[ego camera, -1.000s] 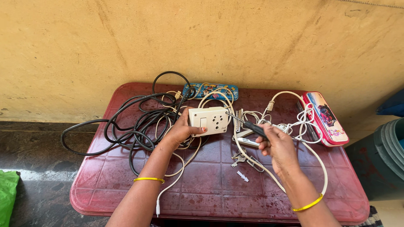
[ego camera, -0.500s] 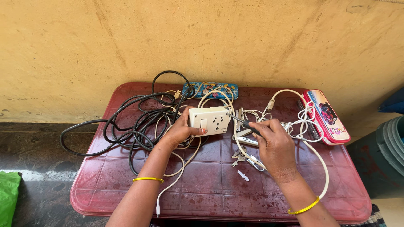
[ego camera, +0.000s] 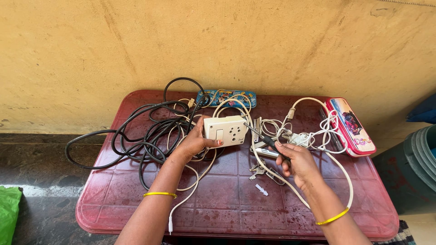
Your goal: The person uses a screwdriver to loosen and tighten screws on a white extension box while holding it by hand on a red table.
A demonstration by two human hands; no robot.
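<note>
My left hand (ego camera: 194, 144) holds a cream switch-and-socket box (ego camera: 225, 130) tilted up above the dark red plastic table (ego camera: 218, 199). My right hand (ego camera: 297, 162) grips a thin black-handled screwdriver (ego camera: 265, 139); its tip points at the right edge of the box. White cables (ego camera: 313, 136) run under and around both hands. Both wrists wear yellow bangles.
A tangle of black cable (ego camera: 145, 131) covers the table's left half and hangs off the left edge. A blue pencil box (ego camera: 229, 97) lies at the back, a pink one (ego camera: 349, 124) at the right. Keys (ego camera: 260, 169) and a small white piece (ego camera: 261, 189) lie near my right hand. Grey bin (ego camera: 420, 159) at right.
My right hand dipped down onto the cables and keys, then lifted again with the screwdriver, which now points at the box's right edge. The left hand kept holding the box.
</note>
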